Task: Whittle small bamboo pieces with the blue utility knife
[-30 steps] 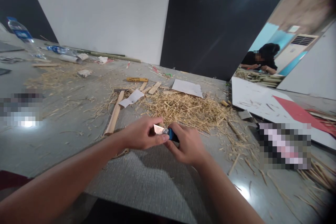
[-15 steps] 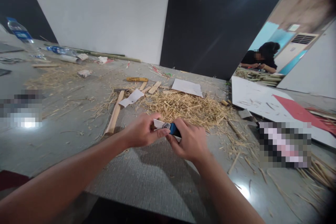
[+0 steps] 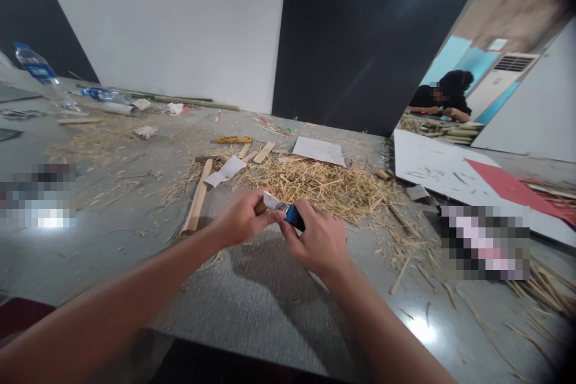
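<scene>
My right hand (image 3: 317,237) is closed round the blue and black handle of a utility knife (image 3: 294,216). The pale blade end of the knife points left, towards my left hand (image 3: 243,216). Between the fingers of that hand a short piece of bamboo (image 3: 260,207) shows; most of it is hidden. My left thumb lies against the knife near its metal front. Both hands are above the grey table, just in front of a heap of straw-coloured shavings (image 3: 324,183).
Left of the shavings lie a split bamboo strip (image 3: 198,198) and a scrap of white paper (image 3: 225,171). A yellow tube (image 3: 234,140) lies behind. Plastic bottles, one a standing bottle (image 3: 42,72), are far left. A white board (image 3: 432,162) is at right; a person (image 3: 443,99) sits beyond.
My hands have shifted slightly left with the knife, whose front end now tilts up more. The bamboo piece shows more clearly between my left fingers. The view has turned slightly.
</scene>
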Demonstrator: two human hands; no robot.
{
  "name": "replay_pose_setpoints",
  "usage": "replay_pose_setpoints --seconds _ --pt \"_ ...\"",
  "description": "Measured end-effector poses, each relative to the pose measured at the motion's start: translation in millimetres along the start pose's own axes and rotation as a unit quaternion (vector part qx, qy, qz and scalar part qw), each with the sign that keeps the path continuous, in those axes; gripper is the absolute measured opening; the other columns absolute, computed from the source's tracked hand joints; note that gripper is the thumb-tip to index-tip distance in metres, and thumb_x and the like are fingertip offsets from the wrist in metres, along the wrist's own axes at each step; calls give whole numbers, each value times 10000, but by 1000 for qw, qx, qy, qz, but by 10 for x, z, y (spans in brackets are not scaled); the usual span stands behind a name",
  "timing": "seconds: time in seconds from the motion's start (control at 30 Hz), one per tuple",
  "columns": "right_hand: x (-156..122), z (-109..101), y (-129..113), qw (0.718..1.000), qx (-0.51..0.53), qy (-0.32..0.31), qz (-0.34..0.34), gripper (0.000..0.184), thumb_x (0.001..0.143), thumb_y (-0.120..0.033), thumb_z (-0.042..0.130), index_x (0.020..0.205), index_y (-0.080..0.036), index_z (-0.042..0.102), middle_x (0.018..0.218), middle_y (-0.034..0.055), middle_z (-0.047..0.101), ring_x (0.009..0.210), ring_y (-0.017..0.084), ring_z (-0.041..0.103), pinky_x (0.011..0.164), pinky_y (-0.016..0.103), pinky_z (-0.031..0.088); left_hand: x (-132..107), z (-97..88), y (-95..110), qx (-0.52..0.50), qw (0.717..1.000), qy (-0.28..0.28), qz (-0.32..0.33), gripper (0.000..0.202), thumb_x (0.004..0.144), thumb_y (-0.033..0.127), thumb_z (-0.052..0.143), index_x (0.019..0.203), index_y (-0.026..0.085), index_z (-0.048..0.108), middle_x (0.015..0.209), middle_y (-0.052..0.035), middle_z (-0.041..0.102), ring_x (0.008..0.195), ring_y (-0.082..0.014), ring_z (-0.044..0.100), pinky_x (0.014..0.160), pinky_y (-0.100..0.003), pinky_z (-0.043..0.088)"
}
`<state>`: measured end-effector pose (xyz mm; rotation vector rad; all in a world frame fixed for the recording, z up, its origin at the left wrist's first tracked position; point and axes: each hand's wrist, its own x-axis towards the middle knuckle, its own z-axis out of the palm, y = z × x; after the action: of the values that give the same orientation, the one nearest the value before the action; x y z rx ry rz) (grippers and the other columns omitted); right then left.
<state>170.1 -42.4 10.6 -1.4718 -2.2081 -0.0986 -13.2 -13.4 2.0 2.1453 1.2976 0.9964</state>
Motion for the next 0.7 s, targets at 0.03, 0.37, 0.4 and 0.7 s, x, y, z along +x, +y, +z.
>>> replay_pose_setpoints --seconds 0.03,0.37,0.4,0.7 --pt "10 0 -4 1000 5 -2 14 279 882 -483 474 865 -211 533 736 37 642 567 162 538 509 280 125 3 2 -9 1 1000 7 -4 382 793 456 615 641 195 381 493 92 314 472 -72 290 462 -221 210" --pt "89 42 246 993 42 38 101 362 933 -543 403 831 -206 489 645 41 601 553 177 524 514 266 190 38 -91 -1 7 999 33 -25 435 801 429 634 627 204 306 558 81 292 522 -84 283 507 -236 234" --pt "79 58 238 995 48 32 79 359 935 -538 399 847 -203 494 670 46 615 564 178 533 516 267 191 36 -91 5 -4 1000 9 -25 423 794 425 640 636 203 316 566 80 301 526 -84 284 504 -232 234" --pt "-14 73 129 994 56 -35 -88 270 912 -466 434 905 -200 484 777 37 630 630 166 560 529 278 173 -21 -107 76 -146 976 -156 -37 388 790 523 621 779 198 409 595 83 336 515 -75 300 461 -210 229"
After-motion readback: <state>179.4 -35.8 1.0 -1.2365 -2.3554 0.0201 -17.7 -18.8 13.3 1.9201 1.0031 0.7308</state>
